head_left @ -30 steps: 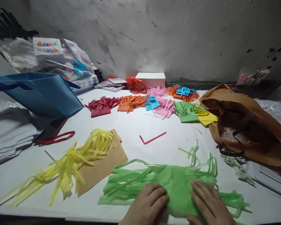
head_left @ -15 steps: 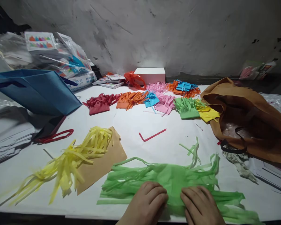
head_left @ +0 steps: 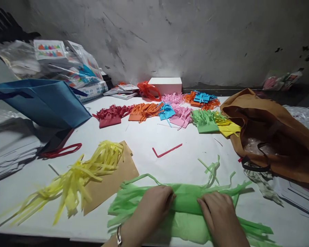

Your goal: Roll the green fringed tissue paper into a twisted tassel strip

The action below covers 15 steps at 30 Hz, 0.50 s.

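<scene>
A sheet of green fringed tissue paper (head_left: 185, 202) lies at the near edge of the white table (head_left: 175, 161), its middle rolled into a tube. My left hand (head_left: 151, 204) presses on the left part of the roll with fingers curled over it. My right hand (head_left: 218, 211) grips the right part of the roll the same way. Loose green strips trail out to both sides.
A yellow fringed bundle (head_left: 77, 175) lies on a brown paper sheet (head_left: 113, 181) at left. Folded fringes in several colours (head_left: 170, 111) line the back. A blue bag (head_left: 41, 101) stands left, a brown bag (head_left: 270, 137) right. A red strip (head_left: 167, 151) lies mid-table.
Both hands have moved forward over the green paper, rolling its middle away from me into a tube. The strips have shifted with it.
</scene>
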Available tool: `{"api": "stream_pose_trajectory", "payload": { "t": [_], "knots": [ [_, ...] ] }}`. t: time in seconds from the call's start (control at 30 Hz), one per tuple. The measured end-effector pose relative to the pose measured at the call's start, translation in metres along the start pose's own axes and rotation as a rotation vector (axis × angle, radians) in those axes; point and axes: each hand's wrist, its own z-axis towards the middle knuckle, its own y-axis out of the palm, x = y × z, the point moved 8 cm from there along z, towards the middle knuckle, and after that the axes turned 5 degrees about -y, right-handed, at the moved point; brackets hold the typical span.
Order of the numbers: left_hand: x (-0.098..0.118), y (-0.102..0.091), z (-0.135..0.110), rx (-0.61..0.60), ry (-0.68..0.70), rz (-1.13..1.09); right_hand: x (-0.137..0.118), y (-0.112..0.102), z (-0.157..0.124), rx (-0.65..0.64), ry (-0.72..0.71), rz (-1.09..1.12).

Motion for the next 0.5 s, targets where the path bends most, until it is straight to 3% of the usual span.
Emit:
{"api": "stream_pose_trajectory", "payload": {
  "t": [0.13,0.27,0.37,0.5],
  "knots": [
    [-0.002,-0.006,0.021,-0.016,-0.046,0.08,0.006,0.006,0.015,0.001,0.072,-0.132],
    [-0.003,-0.004,0.028,-0.011,-0.054,0.133,0.009,-0.014,0.018,0.093,0.097,-0.282],
    [-0.002,-0.003,0.028,0.019,-0.041,0.151,-0.007,-0.032,0.011,0.256,-0.041,-0.265],
    [0.001,-0.005,0.027,0.062,-0.019,0.154,-0.034,-0.027,0.004,0.305,-0.267,-0.066]
  ]
}}
